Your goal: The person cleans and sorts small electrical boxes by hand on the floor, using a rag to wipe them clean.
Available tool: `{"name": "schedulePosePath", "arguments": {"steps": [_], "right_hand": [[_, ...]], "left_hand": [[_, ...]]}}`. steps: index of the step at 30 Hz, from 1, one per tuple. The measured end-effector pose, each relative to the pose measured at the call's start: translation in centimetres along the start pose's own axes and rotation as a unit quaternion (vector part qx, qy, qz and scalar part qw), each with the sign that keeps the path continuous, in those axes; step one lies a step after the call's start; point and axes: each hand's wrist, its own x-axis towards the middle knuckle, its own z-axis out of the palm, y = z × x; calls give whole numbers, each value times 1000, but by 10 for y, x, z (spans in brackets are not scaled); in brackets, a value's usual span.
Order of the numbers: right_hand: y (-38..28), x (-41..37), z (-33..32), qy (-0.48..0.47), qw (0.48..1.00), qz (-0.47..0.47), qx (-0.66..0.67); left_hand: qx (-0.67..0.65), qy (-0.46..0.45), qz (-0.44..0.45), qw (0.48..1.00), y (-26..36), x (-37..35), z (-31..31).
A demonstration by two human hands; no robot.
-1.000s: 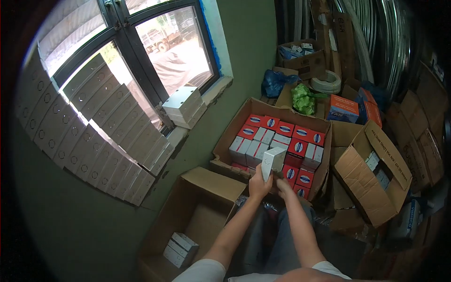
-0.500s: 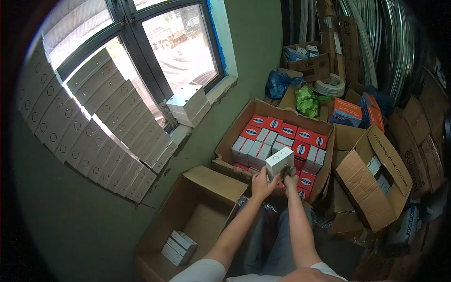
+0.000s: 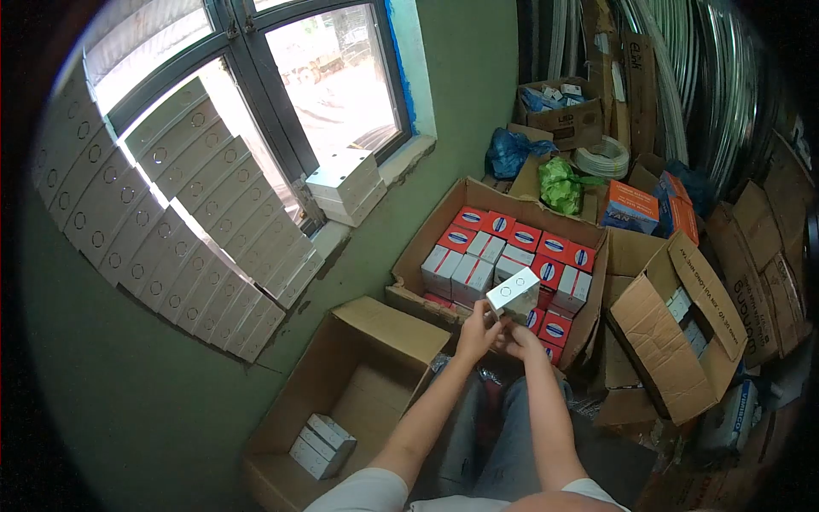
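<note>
A pale box with round knockout marks is held in front of me, over the near part of the carton of red and white boxes. My left hand is closed round its lower left end. Close beside it, my right hand has its fingers bent together under the box; what they hold, if anything, is hidden. Several white boxes lie together inside the open cardboard box at the lower left.
Long stacks of pale boxes stand along the window at the left. More pale boxes sit on the sill. An open carton, orange boxes, a green bag and a wire coil are at the right.
The held box has tilted, so that its marked side shows more. My right hand has moved down and left, from the box's right side to beneath it, near my left hand.
</note>
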Motion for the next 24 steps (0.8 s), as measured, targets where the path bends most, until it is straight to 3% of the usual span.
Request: {"name": "schedulePosePath", "arguments": {"steps": [2, 3, 6, 8, 12, 15, 18, 24], "right_hand": [[0, -1, 14, 153, 988, -12, -30], [1, 0, 21, 229, 972, -18, -45], [0, 4, 22, 284, 948, -122, -74], [-7, 2, 18, 292, 939, -156, -90], [-6, -2, 22, 255, 939, -216, -82], [-6, -7, 32, 255, 947, -196, -14], [-13, -5, -4, 188, 978, -83, -24], [-6, -9, 9, 317, 940, -119, -49]], "left_hand": [[-2, 30, 54, 998, -11, 2, 3], [14, 18, 32, 999, -10, 1, 2], [35, -6, -20, 999, 3, 0, 1], [18, -7, -40, 999, 11, -1, 0], [-27, 33, 3, 999, -2, -1, 8], [-33, 40, 29, 998, -4, -1, 9], [-3, 23, 32, 999, -3, -3, 7], [23, -1, 27, 999, 0, -3, 9]]}}
